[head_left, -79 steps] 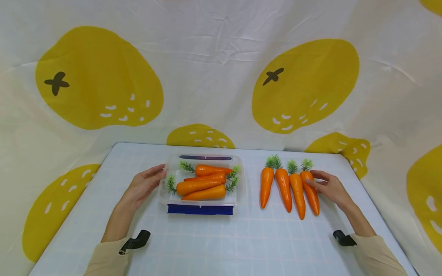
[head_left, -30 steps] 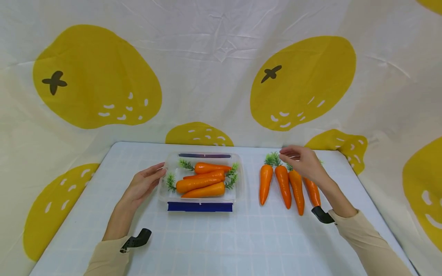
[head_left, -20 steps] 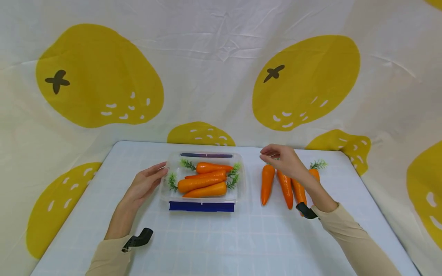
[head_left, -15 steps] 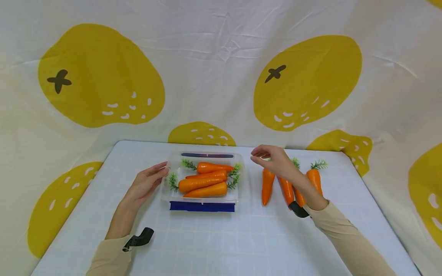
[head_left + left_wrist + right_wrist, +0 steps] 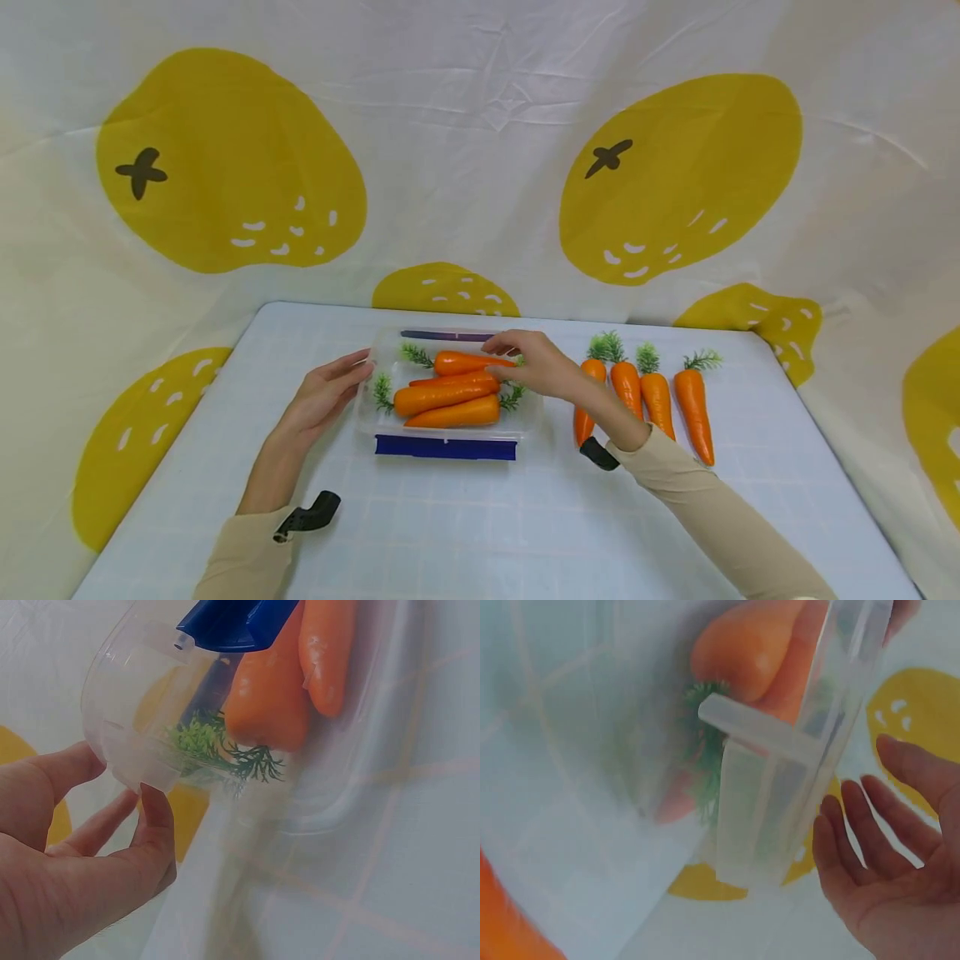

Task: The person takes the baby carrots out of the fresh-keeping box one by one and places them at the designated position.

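Left hand [image 5: 322, 402] pinches the box [image 5: 450, 433] by its left edge; right hand [image 5: 543, 365] — grip loosely parted, empty — hovers over the box's right end. Carrots [image 5: 446, 397] lie inside, other carrots [image 5: 693, 412] right of it.

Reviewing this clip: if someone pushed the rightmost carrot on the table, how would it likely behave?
The rightmost carrot would probably roll in a curve rather than straight, since its rounded body tapers toward one end. Its glossy surface suggests it may feel slightly slippery. The feathery green top looks thin, so it would likely flex.
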A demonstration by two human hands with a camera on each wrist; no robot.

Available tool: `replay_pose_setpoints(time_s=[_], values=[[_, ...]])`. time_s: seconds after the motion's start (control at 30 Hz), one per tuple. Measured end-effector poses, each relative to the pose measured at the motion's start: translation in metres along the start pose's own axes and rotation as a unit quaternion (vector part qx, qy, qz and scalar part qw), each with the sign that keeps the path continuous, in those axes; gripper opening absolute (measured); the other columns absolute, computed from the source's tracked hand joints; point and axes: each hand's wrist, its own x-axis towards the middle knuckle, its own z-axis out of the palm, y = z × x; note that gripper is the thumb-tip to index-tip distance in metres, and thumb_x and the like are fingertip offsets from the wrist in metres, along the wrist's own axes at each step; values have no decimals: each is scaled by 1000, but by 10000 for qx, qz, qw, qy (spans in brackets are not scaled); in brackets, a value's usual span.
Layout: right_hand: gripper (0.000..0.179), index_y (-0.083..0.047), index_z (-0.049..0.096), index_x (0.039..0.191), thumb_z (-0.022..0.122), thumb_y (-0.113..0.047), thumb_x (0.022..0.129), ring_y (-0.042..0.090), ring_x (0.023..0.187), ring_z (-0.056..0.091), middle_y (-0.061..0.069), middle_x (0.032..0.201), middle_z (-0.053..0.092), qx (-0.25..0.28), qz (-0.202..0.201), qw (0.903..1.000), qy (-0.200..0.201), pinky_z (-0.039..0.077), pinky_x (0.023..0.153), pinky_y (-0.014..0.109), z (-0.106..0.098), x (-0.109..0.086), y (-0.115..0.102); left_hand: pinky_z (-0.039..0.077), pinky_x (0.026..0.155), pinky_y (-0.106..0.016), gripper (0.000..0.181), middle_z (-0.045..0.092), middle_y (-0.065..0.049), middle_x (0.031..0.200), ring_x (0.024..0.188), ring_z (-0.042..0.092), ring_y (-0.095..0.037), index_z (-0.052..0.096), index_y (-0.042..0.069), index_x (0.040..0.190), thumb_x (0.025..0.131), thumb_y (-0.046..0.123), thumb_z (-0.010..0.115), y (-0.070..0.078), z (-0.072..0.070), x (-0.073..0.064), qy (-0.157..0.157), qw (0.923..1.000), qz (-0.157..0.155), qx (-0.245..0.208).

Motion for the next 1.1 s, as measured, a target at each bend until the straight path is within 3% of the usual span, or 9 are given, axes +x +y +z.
replay_pose_setpoints(time_s=[0.33,0.53,0.83,1.1], values=[[43,6,61,137,72,-9,97,34,124,59,20,136,64,-491,-195,9960,-725,47,109,46,39,18,-8,27,123,-37,65,38,-9,162,130,48,-11,42,11,158,102,31,67,3,2,-3,47,9999,-49,-81],[39,2,65,134,72,-7,97,27,114,62,14,131,68,-705,-268,9929,-915,51,105,40,55,23,-6,27,123,-38,64,40,-11,162,128,50,-11,42,8,157,102,29,67,3,3,-4,60,10000,25,-61],[31,0,70,126,73,-6,96,25,113,64,11,125,71,-984,-216,9916,-807,52,104,38,61,21,-9,27,123,-38,63,40,-11,161,126,51,-9,43,8,157,102,28,68,3,4,-3,44,9999,28,-133],[27,0,73,122,72,-3,96,25,111,67,11,121,73,-1160,-347,9909,-594,55,100,38,48,12,-11,28,123,-38,64,41,-10,161,130,49,-11,44,9,156,101,29,69,4,3,-3,105,9998,-42,-149]])
